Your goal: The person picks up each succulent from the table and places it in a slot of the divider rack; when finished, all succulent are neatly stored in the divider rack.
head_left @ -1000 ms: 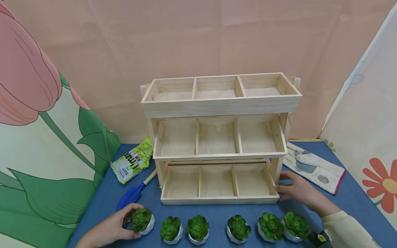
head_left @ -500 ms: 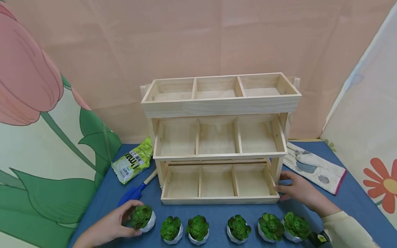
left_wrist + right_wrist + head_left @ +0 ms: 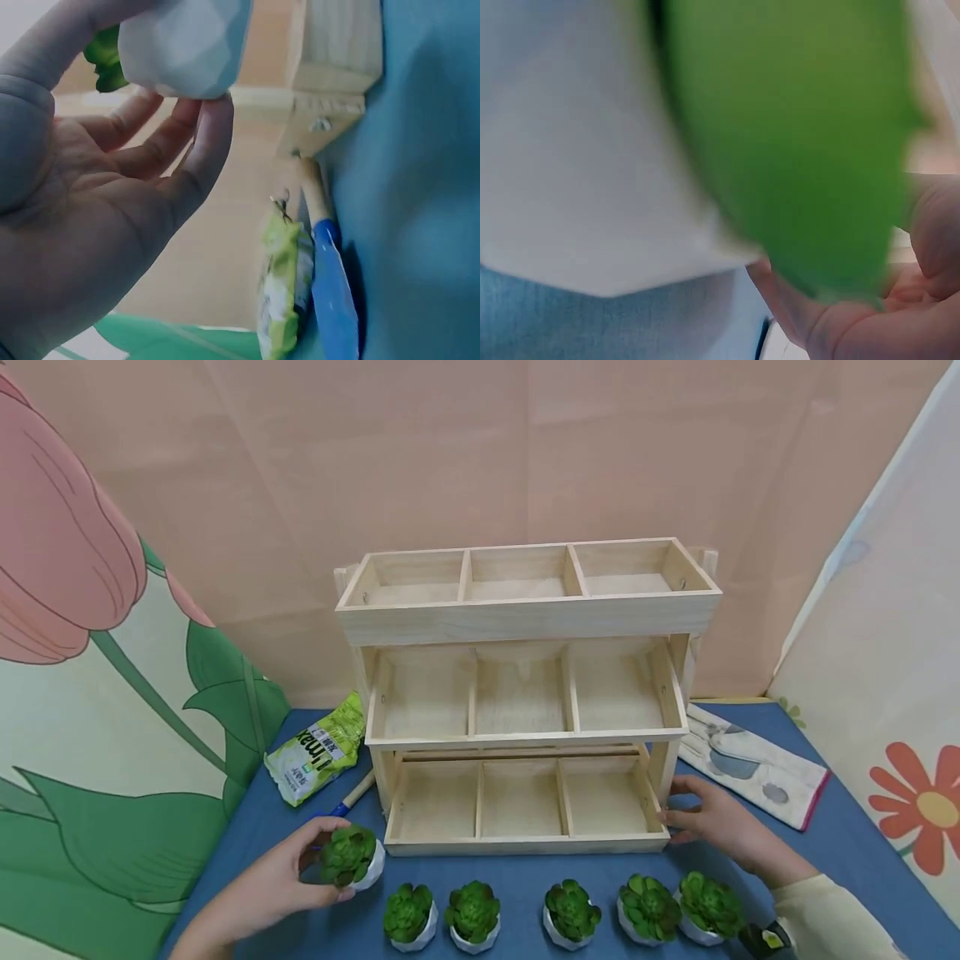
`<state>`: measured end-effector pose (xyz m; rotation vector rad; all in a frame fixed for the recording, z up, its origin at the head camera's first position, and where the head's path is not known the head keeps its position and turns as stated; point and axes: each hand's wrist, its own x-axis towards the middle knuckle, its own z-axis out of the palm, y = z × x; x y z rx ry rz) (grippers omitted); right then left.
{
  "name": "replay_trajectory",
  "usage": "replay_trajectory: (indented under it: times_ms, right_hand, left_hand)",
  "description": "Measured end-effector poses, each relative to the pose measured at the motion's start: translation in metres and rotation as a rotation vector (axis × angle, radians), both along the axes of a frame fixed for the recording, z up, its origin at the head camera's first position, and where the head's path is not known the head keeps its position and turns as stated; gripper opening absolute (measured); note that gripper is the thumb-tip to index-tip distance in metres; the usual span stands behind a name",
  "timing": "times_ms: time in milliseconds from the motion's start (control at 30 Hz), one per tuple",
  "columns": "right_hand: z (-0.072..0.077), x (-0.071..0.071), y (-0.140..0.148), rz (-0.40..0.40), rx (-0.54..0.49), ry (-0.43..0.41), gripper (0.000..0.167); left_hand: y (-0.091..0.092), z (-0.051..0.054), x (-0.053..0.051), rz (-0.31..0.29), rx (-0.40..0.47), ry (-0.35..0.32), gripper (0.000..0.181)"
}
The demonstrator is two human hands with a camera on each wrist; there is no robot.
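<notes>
A potted succulent (image 3: 348,856) is held clear of the worktop (image 3: 521,902) by the left hand (image 3: 273,877), its fingers (image 3: 214,142) and thumb pinched on the white pot, just beside the left front corner of the wooden rack (image 3: 528,620); whether rack and pot touch cannot be told. The right end of the lowest tier (image 3: 525,847) is touched by the right hand (image 3: 723,827); whether that end is gripped or merely steadied cannot be told, as the right wrist view is mostly blocked by a plant. For good handling, the pot is probably best gripped by its faceted sides, with the leaves left uncrushed and the base borne level. The rack's corner should be cleared before any sideways movement, and the nearest of the five other succulents (image 3: 472,912) should not be brushed. The blue spade (image 3: 334,285), lying close to the rack, is likewise best avoided by the wrist.
</notes>
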<state>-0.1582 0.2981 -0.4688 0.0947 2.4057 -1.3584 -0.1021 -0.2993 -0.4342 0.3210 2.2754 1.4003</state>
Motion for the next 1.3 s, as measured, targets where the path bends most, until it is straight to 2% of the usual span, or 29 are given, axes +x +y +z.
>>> replay_trajectory:
  times_ms: [133, 300, 500, 567, 800, 1033, 1300]
  right_hand:
    - [-0.003, 0.003, -0.001, 0.0, -0.014, 0.011, 0.077]
    - [-0.003, 0.003, -0.001, 0.003, -0.034, 0.023, 0.077]
    - [-0.004, 0.001, -0.003, 0.008, -0.036, 0.029, 0.075]
    - [-0.004, 0.001, -0.003, 0.008, -0.03, 0.032, 0.075]
    - [-0.003, 0.003, -0.002, -0.005, -0.013, 0.018, 0.079]
    - [-0.009, 0.007, 0.006, -0.039, -0.081, -0.013, 0.084]
    - [-0.012, 0.006, 0.006, -0.047, -0.147, -0.03, 0.083]
  left_hand:
    - [0.009, 0.005, -0.005, 0.017, -0.048, 0.055, 0.069]
    - [0.024, 0.009, -0.015, 0.068, -0.115, 0.063, 0.073]
    - [0.045, 0.011, -0.023, 0.123, -0.153, 0.081, 0.078]
    - [0.052, 0.011, -0.026, 0.117, -0.161, 0.093, 0.079]
    - [0.072, 0.007, -0.041, 0.003, -0.075, 0.1, 0.074]
    - [0.085, -0.003, -0.057, 0.011, -0.038, 0.07, 0.078]
    - [0.093, -0.012, -0.063, -0.009, -0.025, 0.045, 0.078]
